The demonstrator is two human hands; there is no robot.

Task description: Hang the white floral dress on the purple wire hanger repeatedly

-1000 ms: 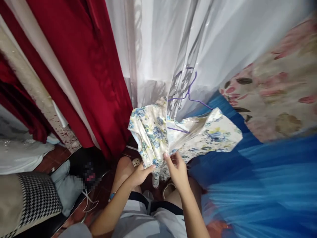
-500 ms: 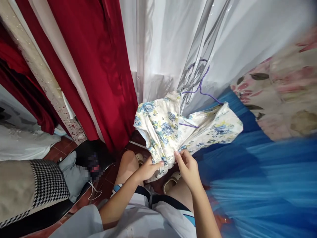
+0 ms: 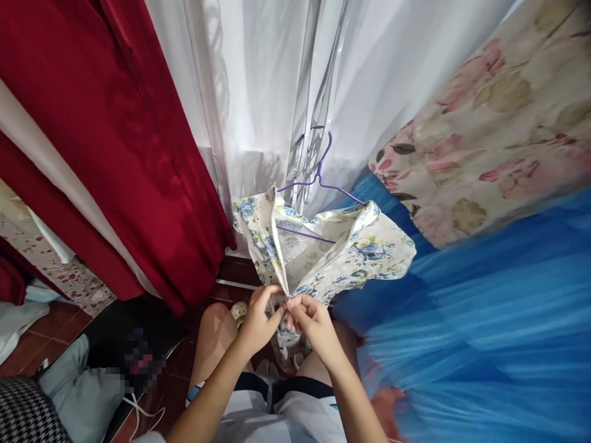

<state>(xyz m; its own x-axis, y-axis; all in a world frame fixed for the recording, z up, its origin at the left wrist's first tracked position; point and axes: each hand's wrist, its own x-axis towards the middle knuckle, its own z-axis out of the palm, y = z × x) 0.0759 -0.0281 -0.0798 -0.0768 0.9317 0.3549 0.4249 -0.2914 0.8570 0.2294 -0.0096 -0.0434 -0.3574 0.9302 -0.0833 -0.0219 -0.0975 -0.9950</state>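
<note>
A cream short-sleeved blouse (image 3: 369, 251) with blue and yellow flowers hangs on a purple wire hanger (image 3: 318, 179). Its front opening spreads in a V, and the hanger's lower bar shows inside. At the bottom of that V, my left hand (image 3: 262, 320) pinches one edge between thumb and fingers. Right beside it, my right hand (image 3: 314, 321) grips the other edge, the fingertips of both hands almost meeting. Whatever fastener lies under the fingers is too small to make out. Below the hands the lower part of the blouse drops between my knees, partly hidden.
White curtain-like fabric (image 3: 258, 92) hangs behind the hanger. Dark red cloth (image 3: 138, 141) drapes at left, blue tulle (image 3: 484, 307) and floral fabric (image 3: 484, 135) at right. A black seat (image 3: 152, 320) with grey cloth (image 3: 83, 381) and a white cord (image 3: 143, 412) stands lower left.
My left hand has shifted up to the opening, alongside the right. The blouse's front now spreads into a V with both edges brought together at the bottom. The view has turned right.
</note>
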